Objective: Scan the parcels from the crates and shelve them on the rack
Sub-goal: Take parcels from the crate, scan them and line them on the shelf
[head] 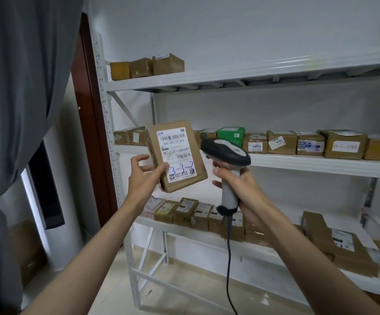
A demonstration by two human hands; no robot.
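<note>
My left hand [144,176] holds a flat brown cardboard parcel [185,178] upright in front of the rack, thumb on its white shipping label [177,153], label facing me. My right hand [234,180] grips the handle of a black and white corded barcode scanner [226,151], whose head sits just right of the parcel and points at it. The white metal rack [275,161] stands behind, with rows of brown parcels on its three visible shelves.
A green box [231,134] stands among the middle-shelf parcels. Three boxes [147,67] sit at the left of the top shelf; the rest of that shelf is bare. A grey curtain [14,87] hangs at left, beside a dark door frame [89,110]. The scanner cable [228,269] hangs down.
</note>
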